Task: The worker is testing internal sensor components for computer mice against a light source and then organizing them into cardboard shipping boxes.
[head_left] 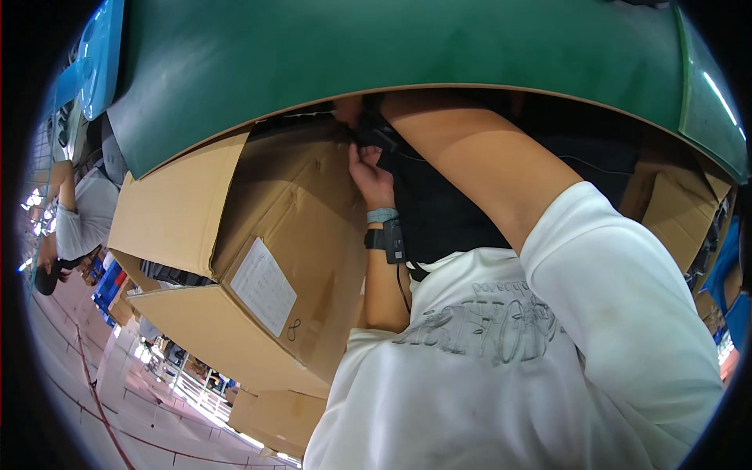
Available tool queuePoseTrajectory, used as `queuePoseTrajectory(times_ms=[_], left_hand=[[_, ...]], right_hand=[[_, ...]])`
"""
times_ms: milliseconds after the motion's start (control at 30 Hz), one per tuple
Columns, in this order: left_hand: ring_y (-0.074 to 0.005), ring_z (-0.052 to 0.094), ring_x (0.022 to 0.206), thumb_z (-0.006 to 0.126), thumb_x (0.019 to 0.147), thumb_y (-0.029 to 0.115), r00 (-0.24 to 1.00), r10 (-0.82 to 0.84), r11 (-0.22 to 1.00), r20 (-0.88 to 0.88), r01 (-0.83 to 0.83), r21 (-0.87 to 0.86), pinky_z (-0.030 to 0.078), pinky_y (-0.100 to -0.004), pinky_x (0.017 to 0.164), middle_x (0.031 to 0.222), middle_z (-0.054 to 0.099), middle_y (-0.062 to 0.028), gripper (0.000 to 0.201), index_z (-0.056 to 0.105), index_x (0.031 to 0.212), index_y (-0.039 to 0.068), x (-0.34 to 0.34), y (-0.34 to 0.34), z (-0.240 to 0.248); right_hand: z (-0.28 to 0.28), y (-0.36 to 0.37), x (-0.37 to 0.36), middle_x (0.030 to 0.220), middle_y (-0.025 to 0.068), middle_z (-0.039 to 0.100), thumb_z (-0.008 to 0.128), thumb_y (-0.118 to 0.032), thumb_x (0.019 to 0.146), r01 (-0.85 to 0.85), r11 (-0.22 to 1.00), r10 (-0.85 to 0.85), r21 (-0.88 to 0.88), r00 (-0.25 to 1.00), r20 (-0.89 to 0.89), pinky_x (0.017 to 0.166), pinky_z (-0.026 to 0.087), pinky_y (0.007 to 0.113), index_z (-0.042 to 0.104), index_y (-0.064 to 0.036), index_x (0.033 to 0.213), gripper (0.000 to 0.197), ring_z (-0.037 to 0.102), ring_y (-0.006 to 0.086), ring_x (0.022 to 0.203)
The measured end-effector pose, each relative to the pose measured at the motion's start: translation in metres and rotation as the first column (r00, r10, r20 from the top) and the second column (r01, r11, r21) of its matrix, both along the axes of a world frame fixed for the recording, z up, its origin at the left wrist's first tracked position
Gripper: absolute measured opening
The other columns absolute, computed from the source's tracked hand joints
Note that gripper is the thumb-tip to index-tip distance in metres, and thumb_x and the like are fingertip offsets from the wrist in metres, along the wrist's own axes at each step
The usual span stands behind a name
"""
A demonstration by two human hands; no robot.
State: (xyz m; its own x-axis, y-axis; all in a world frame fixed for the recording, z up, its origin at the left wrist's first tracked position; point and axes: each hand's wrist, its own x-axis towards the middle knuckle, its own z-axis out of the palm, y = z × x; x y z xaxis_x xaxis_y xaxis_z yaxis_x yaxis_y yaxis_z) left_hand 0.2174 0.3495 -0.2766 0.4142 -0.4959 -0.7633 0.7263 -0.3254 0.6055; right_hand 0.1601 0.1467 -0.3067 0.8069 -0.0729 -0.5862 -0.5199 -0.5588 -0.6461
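Note:
My left hand [372, 178] is raised beside the cardboard box, palm partly showing and fingers loosely apart. I see nothing held in it. A grey-green band and a small black device [394, 241] with a cable sit on that wrist. From the right, my right arm crosses over and reaches beneath the green tabletop's edge. In the shadow there, my right hand [348, 111] is mostly hidden, so its fingers cannot be made out. A black strapped device [379, 141] lies close to the left fingertips, near my right wrist.
The green tabletop [407, 47] spans the front. On the left stands a large cardboard box [227, 313] with a white label and dark items inside its raised flap. Another open carton [677, 211] is at the right. A person [82, 211] works at the far left, near a blue plastic piece [100, 63].

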Motion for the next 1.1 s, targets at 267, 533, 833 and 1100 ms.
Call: queuePoseTrajectory(times_ms=[267,533,833,1100], left_hand=[[-0.0163,0.062,0.083,0.05,0.105,0.026,0.999,-0.02,0.995,-0.032,0.016,-0.102,0.053,-0.0286,0.08,0.088,0.065,-0.0055,0.024,0.064,0.1,0.007,-0.004,0.002,-0.002],[-0.0266,0.062,0.106,0.048,0.105,0.024,0.998,0.006,0.994,-0.057,-0.012,-0.112,0.049,-0.0383,0.098,0.113,0.066,-0.0163,0.025,0.059,0.111,0.003,-0.007,-0.001,0.001],[-0.0279,0.06,0.11,0.046,0.105,0.024,0.994,-0.002,0.993,-0.105,-0.011,-0.118,0.047,-0.0409,0.102,0.117,0.065,-0.0173,0.028,0.059,0.114,0.0,-0.002,-0.003,0.0],[-0.0272,0.06,0.113,0.047,0.105,0.024,0.992,-0.057,0.987,-0.117,0.039,-0.155,0.045,-0.0402,0.104,0.121,0.065,-0.0171,0.029,0.061,0.115,0.0,0.003,0.002,-0.001]], right_hand=[[0.013,-0.004,-0.012,0.096,0.014,0.073,0.073,-0.05,0.081,0.122,0.992,-0.122,0.018,0.992,-0.016,0.075,0.054,0.043,0.073,-0.0023,0.099,0.051,0.068,0.0269,0.084],[0.017,-0.003,-0.015,0.096,0.0143,0.073,0.074,-0.049,0.08,0.17,0.985,-0.17,0.024,0.985,-0.021,0.076,0.054,0.043,0.073,-0.002,0.1,0.051,0.068,0.0271,0.084],[0.026,-0.003,-0.018,0.096,0.0146,0.073,0.075,-0.048,0.079,0.21,0.977,-0.21,0.02,0.978,-0.016,0.077,0.054,0.043,0.073,-0.0017,0.101,0.052,0.068,0.0274,0.086],[0.025,-0.004,-0.021,0.096,0.0149,0.073,0.076,-0.047,0.078,0.234,0.972,-0.233,0.021,0.972,-0.023,0.078,0.054,0.044,0.073,-0.0014,0.102,0.052,0.068,0.0276,0.086]])
